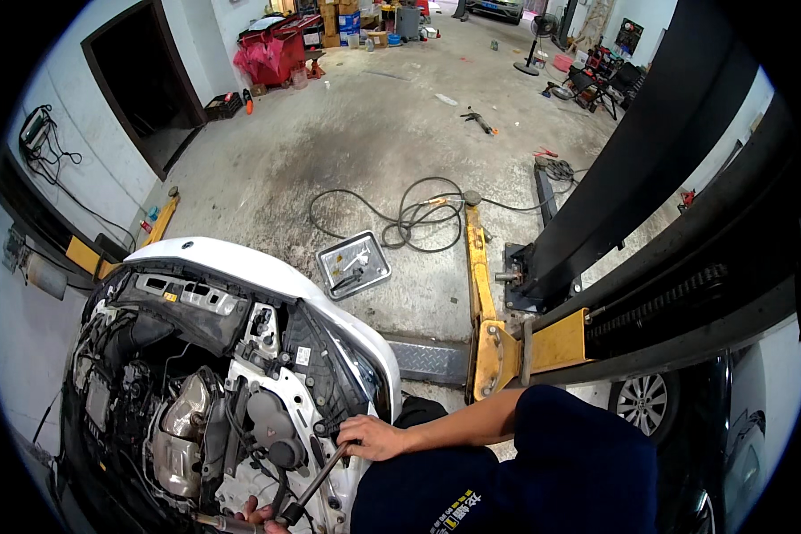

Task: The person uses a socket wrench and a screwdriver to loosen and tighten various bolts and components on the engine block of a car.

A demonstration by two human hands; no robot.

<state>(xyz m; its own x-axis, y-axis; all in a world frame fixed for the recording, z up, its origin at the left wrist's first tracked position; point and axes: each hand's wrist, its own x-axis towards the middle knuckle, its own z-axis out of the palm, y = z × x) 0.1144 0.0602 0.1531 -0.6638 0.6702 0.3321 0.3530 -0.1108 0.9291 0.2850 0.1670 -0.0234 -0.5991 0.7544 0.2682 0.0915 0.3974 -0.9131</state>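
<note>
My right hand is closed around the end of a long metal ratchet handle at the edge of the engine bay. The handle slants down to the left toward a dark head. Beside that head, at the lower rim of the picture, my left hand has its fingers curled around the tool, partly hidden. A metal bar or extension runs off to the left of it. Below both hands lies the open engine bay of a white car, with a silvery metal heat shield and a round dark grey cover.
A metal tray with small tools sits on the floor beyond the white bumper. A hose lies coiled behind it. A yellow lift arm and a black lift post stand to the right. A dark car's wheel is at lower right.
</note>
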